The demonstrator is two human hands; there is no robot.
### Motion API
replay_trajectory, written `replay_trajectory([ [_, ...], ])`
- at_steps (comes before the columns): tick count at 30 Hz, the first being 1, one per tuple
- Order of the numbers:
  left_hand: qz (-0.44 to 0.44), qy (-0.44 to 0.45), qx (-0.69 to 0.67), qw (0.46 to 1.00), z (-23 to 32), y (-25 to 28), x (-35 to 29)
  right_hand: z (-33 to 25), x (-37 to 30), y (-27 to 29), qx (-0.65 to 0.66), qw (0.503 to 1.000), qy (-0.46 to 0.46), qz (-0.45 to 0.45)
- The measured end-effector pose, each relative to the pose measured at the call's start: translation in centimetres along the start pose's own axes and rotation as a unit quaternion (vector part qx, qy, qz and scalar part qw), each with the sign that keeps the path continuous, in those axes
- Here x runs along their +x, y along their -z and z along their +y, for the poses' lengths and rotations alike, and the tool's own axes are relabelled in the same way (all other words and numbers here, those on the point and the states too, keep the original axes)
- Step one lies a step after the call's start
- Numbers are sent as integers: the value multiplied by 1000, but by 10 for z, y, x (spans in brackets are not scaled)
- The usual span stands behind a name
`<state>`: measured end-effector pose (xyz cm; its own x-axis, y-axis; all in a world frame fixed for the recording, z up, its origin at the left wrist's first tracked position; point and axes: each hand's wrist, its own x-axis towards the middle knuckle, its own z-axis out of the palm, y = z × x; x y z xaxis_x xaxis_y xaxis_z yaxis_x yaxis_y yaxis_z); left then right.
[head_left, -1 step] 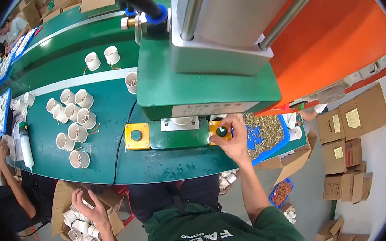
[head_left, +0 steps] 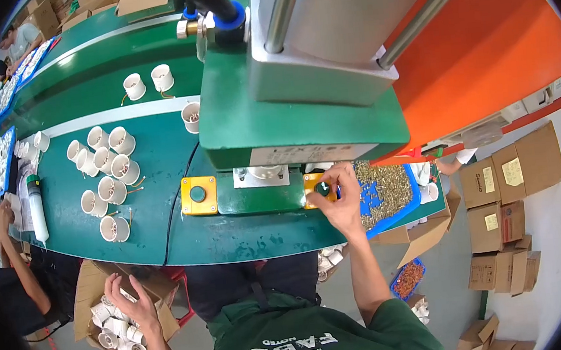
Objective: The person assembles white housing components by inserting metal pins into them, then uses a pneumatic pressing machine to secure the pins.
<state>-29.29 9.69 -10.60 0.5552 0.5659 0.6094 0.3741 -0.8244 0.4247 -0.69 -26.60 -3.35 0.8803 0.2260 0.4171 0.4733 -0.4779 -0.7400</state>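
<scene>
My left hand hovers at a cardboard carton of white cup-shaped parts, fingers spread and nothing visible in them. At the press, my right hand reaches over the right yellow button box. Its thumb and curled fingers stand apart around the dark green button, which shows between them; contact is hard to make out. On the left side is a second yellow button box with a green button. Between the boxes, under the green press head, a white part is partly hidden.
White cups with wires stand on the green bench, left of a black cable. A blue tray of small brass-coloured pieces lies right of the press. A sealant-like tube and another person's hand are far left.
</scene>
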Motion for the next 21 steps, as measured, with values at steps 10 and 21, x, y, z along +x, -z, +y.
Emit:
replay_trajectory([
  [10,3,44,37,998,-7,16,-4,60,10,54,-348,937,19,36],
  [21,-30,-31,-98,994,52,-49,38,62,26,64,-230,951,-140,-154],
])
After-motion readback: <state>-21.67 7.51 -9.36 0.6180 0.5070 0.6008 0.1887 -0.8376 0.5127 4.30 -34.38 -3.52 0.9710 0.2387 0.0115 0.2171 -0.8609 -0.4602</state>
